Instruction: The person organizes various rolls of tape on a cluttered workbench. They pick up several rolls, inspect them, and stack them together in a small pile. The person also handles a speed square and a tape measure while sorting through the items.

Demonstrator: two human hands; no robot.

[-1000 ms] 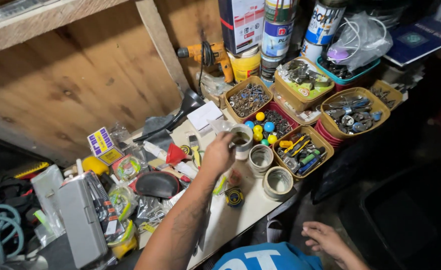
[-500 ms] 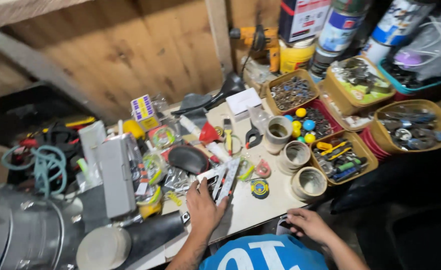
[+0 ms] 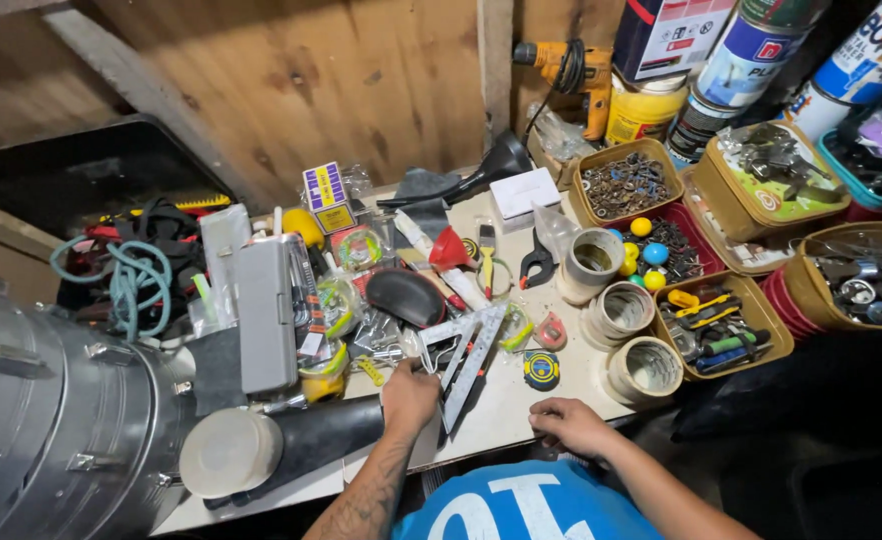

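Left hand [image 3: 411,395] grips metal square [image 3: 471,350], angled up-right.

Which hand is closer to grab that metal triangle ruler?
Left, probably. The left hand already touches the metal triangle ruler at its lower corner, while the right hand rests flat on the table's front edge, apart from it.

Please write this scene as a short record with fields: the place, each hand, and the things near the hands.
place: cluttered pale workbench against a wooden plank wall
left hand: left hand grips the corner of a grey metal triangular square
right hand: right hand rests flat on the bench edge, holding nothing
near hands: round blue-and-yellow tape measure; three rolls of beige tape; black oval case
right side: brown trays of small hardware
left side: grey metal duct
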